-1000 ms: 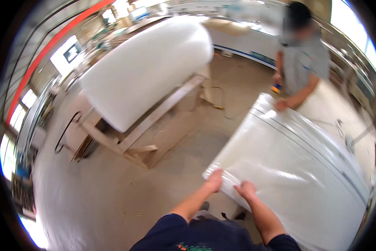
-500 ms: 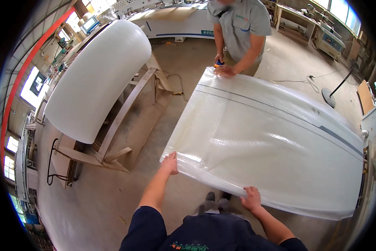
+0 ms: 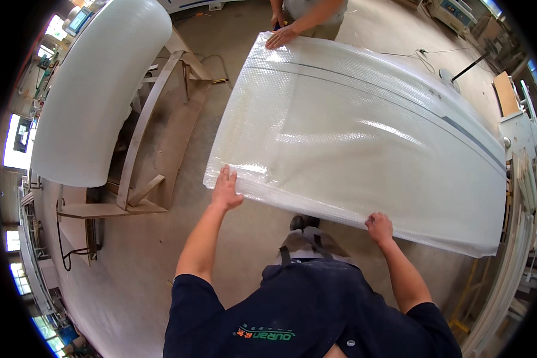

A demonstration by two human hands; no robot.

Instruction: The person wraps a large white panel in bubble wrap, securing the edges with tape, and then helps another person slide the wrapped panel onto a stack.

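A large, gently curved white panel wrapped in clear bubble wrap (image 3: 340, 173) lies in front of me, its near edge towards my body. On the near left corner rests my left hand (image 3: 225, 190), fingers stretched over the film. Farther right along the same edge, my right hand (image 3: 380, 228) has its fingers curled in and pinches the bubble wrap at the rim; the fingertips are partly hidden. Across the panel, another person's hand (image 3: 282, 37) lies flat on the far left corner. That person's other hand (image 3: 277, 19) holds a small dark tool, hard to make out.
To the left, a wooden frame (image 3: 138, 134) stands beside a big white wrapped curved form (image 3: 104, 89). A cable (image 3: 423, 56) runs across the floor at the far right, near a stand with a round base (image 3: 449, 77). Long boards (image 3: 513, 238) line the right side.
My view has tilted down, so the panel sits higher in the picture. My left hand's fingers are now stretched out over the corner, while my right hand's fingers have curled in at the edge.
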